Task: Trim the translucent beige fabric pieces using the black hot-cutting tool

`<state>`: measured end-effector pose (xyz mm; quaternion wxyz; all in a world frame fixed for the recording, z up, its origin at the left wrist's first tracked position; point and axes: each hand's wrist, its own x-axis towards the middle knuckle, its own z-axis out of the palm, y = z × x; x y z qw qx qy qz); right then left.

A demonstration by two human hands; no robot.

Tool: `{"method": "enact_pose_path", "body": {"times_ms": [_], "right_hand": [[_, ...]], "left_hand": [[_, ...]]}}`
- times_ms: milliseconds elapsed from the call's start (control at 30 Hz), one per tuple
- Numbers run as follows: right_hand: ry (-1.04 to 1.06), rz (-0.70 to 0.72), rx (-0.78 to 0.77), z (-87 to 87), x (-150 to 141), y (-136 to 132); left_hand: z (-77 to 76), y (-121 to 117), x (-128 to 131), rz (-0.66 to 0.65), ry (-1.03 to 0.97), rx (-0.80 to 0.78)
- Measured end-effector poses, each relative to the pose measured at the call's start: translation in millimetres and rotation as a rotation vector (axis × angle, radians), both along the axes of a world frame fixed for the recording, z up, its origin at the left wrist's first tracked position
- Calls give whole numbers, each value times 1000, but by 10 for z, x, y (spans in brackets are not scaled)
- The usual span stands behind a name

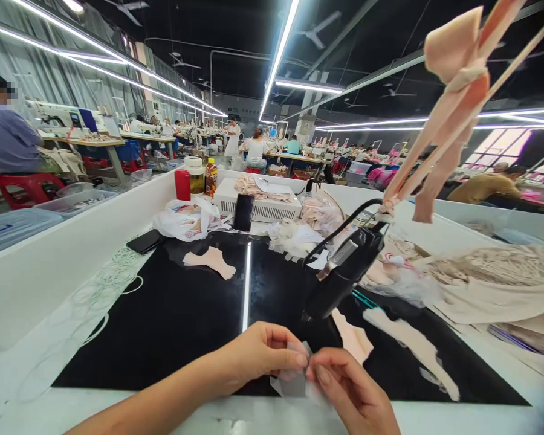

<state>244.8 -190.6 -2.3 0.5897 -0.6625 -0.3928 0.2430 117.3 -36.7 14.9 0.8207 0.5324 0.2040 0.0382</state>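
Observation:
My left hand (272,356) is pinched on a small piece of thin translucent film (294,382) at the front edge of the black mat (163,320). The fingertips of my right hand (351,389) close on the film's other side, almost touching the left ones. Just beyond my hands a black hand-held tool (344,272) with a cord hangs from knotted peach fabric strips (453,115). A peach fabric piece (356,341) lies under it, partly hidden. Farther right rests a long pale fabric piece (414,344) with bits of film along its edge.
Another peach cut piece (211,261) lies at the mat's back left. Behind stand a phone (243,212), a white box (258,199), jars and a plastic bag (188,219). Beige fabric (494,284) is heaped at right; pale cord (113,278) is tangled at left. Low white walls (72,266) enclose the table.

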Motion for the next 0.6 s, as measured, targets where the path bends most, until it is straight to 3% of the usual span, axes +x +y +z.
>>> {"method": "enact_pose_path", "body": {"times_ms": [200,333,600], "right_hand": [[174,78,-20,-179,-2,154],[238,113,-116,-290,-60,237],[49,157,-202,-360,-137,370]], "left_hand": [[37,189,-278,134,109,105],[46,282,-464,159,144,155],[95,383,-709,215,228,321]]}}
